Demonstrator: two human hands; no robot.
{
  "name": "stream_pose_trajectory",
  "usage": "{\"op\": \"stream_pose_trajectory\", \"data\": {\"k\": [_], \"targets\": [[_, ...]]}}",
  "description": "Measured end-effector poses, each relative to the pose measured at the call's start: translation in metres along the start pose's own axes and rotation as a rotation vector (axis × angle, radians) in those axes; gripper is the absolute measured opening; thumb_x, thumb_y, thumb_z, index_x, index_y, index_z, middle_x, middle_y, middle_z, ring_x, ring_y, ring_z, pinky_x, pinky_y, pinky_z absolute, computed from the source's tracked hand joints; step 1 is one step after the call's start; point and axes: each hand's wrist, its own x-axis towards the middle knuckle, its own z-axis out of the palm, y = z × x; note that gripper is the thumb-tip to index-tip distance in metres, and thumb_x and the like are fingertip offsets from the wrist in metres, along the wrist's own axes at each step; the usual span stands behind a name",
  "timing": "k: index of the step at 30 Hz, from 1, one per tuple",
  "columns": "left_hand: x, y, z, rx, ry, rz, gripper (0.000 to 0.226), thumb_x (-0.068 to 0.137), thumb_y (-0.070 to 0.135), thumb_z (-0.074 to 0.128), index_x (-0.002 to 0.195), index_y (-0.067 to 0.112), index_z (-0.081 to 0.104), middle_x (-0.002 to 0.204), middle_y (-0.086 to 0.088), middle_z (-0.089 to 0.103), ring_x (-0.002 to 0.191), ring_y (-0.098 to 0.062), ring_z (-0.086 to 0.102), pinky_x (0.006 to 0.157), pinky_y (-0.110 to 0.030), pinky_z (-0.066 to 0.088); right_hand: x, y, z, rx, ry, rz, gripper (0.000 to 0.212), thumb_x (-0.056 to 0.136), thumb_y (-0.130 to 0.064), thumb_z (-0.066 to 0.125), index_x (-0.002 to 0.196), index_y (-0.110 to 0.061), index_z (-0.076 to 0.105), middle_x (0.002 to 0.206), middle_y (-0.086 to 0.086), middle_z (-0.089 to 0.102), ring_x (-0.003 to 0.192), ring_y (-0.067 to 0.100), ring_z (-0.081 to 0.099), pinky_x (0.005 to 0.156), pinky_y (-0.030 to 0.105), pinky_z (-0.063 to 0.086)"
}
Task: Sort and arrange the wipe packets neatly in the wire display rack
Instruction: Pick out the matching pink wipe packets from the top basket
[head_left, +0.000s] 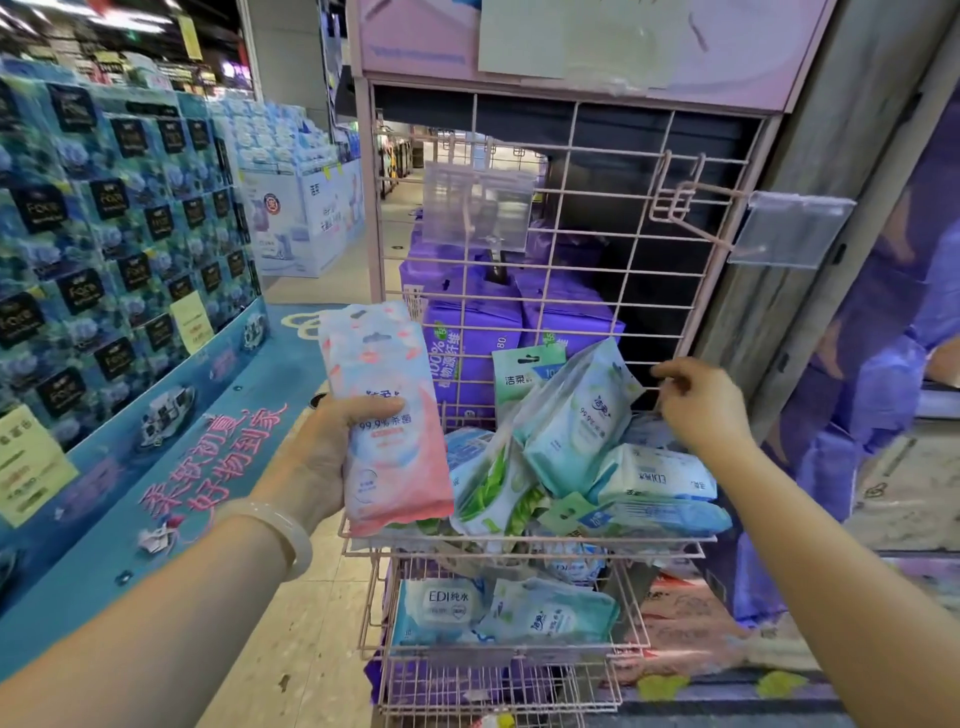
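Two pink packets (389, 415) gripped upright in left hand (324, 452); right hand (698, 402) loosely curled.

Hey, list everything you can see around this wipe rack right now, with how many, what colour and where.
Pink wipe packets: a stack, count unclear, pink and pale blue, gripped in the left hand at the upper basket's left edge.
Teal wipe packets: several in a jumble, teal, green and white, in the upper basket.
Lower-basket packets: at least two, white and teal, lying flat.
Wire display rack: one, pink, centre.
Clear tag holders: two, see-through, on the rack's hooks.
Purple wipe packs: several, behind the grid.
Blue boxed display: one wall, left.
Bangle: one, pale, left wrist.
Left hand: holds the pink packets.
Right hand: fingers loosely curled at the grid, holding nothing.
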Motion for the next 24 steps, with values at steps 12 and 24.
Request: {"op": "stream_pose_trajectory", "data": {"k": [12, 24], "targets": [[0.006, -0.016, 0.049, 0.047, -0.144, -0.037, 0.029, 0.053, 0.001, 0.066, 0.081, 0.006, 0.07, 0.066, -0.012, 0.073, 0.052, -0.026, 0.069, 0.051, -0.033, 0.057, 0.016, 0.046, 0.014, 0.144, -0.173, 0.242, 0.053, 0.078, 0.012, 0.048, 0.128, -0.008, 0.051, 0.117, 0.015, 0.058, 0.098, 0.029, 0.055, 0.076, 0.028, 0.045], [0.011, -0.024, 0.063, 0.209, -0.063, -0.051, 0.033, 0.065, -0.009, 0.069, 0.092, 0.009, 0.063, 0.068, -0.012, 0.075, 0.053, -0.027, 0.07, 0.045, -0.032, 0.054, 0.017, 0.024, -0.019, 0.227, -0.07, -0.058, 0.022, 0.078, -0.009, 0.067, 0.066, -0.018, 0.052, 0.062, -0.002, 0.05, 0.059, 0.01, 0.043, 0.052, 0.021, 0.038]]}}
